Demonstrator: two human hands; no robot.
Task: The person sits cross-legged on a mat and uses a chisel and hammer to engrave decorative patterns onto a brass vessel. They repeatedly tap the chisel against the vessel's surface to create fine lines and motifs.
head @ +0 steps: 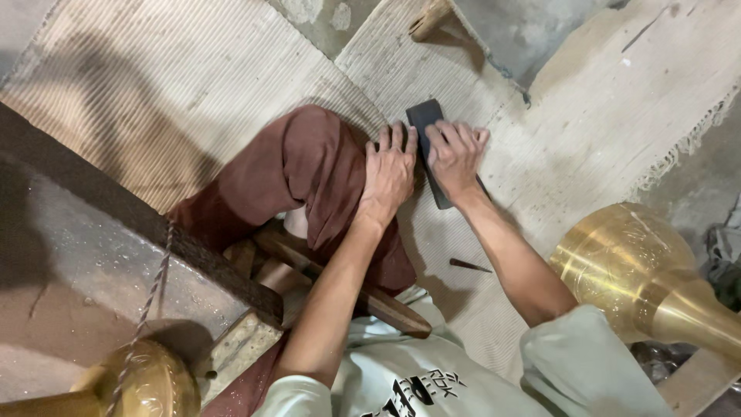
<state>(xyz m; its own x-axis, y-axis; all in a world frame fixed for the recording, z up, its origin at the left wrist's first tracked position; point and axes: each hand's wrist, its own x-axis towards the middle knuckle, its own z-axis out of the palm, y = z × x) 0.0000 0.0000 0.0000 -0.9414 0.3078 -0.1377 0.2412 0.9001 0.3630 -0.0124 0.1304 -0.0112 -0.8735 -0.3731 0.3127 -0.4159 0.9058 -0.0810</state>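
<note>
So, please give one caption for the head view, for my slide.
Both hands, left hand and right hand, press on a dark flat block on a woven mat.

Pale mint short-sleeved shirt [432, 378] (black print on the chest, partly hidden), reddish-brown trousers [301, 170], apparently loose.

Dark rectangular sharpening stone [429, 123] flat on the woven mat, half hidden

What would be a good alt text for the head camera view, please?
Both hands, left hand and right hand, press on a dark flat block lying on a woven mat. Beside it lie a small dark tool and a brass vessel.
</note>
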